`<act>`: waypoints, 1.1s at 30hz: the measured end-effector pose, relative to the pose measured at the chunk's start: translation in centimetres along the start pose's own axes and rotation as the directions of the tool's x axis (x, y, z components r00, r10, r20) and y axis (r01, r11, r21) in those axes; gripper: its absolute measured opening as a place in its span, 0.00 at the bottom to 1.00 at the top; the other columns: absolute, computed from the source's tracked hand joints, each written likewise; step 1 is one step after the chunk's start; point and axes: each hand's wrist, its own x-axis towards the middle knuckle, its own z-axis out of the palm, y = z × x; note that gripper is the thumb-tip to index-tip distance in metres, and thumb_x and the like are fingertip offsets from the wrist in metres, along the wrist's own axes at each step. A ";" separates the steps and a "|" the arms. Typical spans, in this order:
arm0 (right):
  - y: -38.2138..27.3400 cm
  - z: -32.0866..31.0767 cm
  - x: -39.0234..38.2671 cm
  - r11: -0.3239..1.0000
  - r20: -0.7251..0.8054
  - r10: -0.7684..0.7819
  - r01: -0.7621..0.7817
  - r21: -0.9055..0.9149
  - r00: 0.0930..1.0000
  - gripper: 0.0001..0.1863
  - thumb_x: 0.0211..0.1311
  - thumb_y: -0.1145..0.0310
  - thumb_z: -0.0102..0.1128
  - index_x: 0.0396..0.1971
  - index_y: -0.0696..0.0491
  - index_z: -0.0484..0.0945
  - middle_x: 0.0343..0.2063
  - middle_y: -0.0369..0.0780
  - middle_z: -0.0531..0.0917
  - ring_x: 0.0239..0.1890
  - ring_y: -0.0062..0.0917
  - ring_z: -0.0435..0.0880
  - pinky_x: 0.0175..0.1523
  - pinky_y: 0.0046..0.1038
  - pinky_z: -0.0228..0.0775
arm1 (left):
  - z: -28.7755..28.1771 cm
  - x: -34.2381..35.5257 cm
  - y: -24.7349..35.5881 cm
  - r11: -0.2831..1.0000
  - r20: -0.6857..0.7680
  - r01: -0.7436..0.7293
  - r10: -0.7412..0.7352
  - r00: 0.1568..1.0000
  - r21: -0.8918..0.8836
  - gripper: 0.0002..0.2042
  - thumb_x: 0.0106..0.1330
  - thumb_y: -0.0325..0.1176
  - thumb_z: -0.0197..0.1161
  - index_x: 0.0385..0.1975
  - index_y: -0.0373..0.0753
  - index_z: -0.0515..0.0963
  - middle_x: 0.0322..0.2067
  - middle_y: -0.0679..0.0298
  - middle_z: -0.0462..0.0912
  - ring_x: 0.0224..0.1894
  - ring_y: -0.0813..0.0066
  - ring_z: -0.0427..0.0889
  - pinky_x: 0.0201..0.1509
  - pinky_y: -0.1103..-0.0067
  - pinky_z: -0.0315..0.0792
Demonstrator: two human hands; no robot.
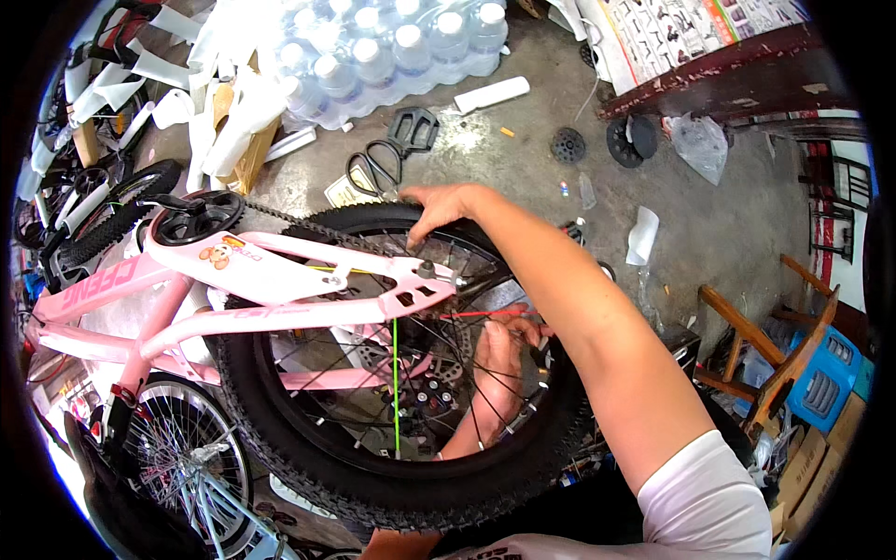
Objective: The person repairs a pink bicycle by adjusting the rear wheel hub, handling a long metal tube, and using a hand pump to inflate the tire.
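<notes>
A pink bicycle frame [252, 322] lies across the view, with its black-tyred wheel [280, 457] in front of me. My right hand [442, 211] spans the tyre at the wheel's far side, thumb inside the rim and fingers over the outer edge. Reaching from below, my left hand [499, 369] shows through the spokes, its fingers bent near the red spoke cover [481, 315]. What those fingers hold is partly hidden. A black chain [313, 224] runs from the crank guard [198, 217] toward the hub. A green spoke cover [396, 392] stands out among the dark spokes.
Black-handled scissors [375, 170] and a black pedal [413, 131] lie beyond the wheel. Wrapped water bottles [373, 61] stand farther back. Black discs [631, 140] and a plastic bag [698, 147] are on the floor. A wooden stool [747, 327] is at right, another bicycle wheel [187, 448] at lower left.
</notes>
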 end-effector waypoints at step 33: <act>-4.1 -3.4 -17.0 0.988 -0.233 -0.153 0.152 -0.024 0.960 0.37 0.65 0.55 0.66 0.71 0.49 0.64 0.63 0.49 0.75 0.64 0.38 0.75 0.69 0.40 0.65 | -8.6 -15.1 6.3 0.879 -0.272 0.088 0.049 0.961 0.468 0.19 0.78 0.41 0.51 0.59 0.33 0.72 0.55 0.57 0.77 0.60 0.67 0.74 0.65 0.68 0.66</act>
